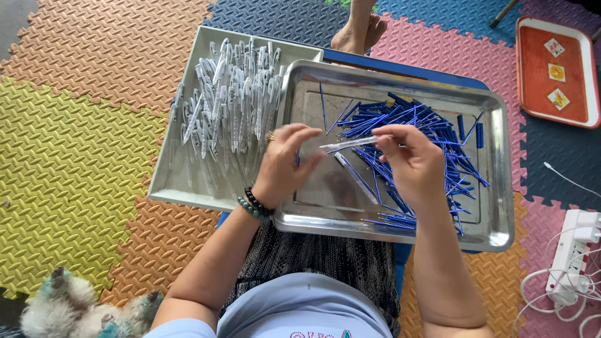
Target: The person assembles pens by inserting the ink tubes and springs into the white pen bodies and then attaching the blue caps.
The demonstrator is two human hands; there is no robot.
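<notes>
Clear plastic, the pen barrel (pixel 349 144) sits pinched between our two hands, lying almost level above the middle of a steel tray (pixel 494 231). Our left hand (pixel 285 164) is closed around the barrel's left end, fingers curled toward the palm; beaded bracelets (pixel 255 204) circle that wrist. Our right hand (pixel 410 159) grips the right end with thumb and fingertips, and seems to be pressing a thin blue piece into it, though the joint is too small to make out.

To do this well, we judge the barrel should stay level and steady in the left hand while the right feeds the piece straight along its axis, not at an angle, so nothing bends or jams.

Just beneath the barrel, a second clear pen with a blue core (pixel 354 176) lies on the tray's bare metal. Blue refills (pixel 432 134) are heaped loosely over the tray's right half, a few strays reaching the left side.

Touching the steel tray on its left, a pale shallow tray (pixel 164 188) holds rows of empty clear barrels (pixel 235 100). Both trays rest on a blue surface (pixel 400 66) over our lap.

Around us lies a floor of coloured foam mats (pixel 75 156). An orange tray (pixel 585 119) sits far right, a white power strip (pixel 573 260) with cables below it, and a bare foot (pixel 360 31) shows at the top.
</notes>
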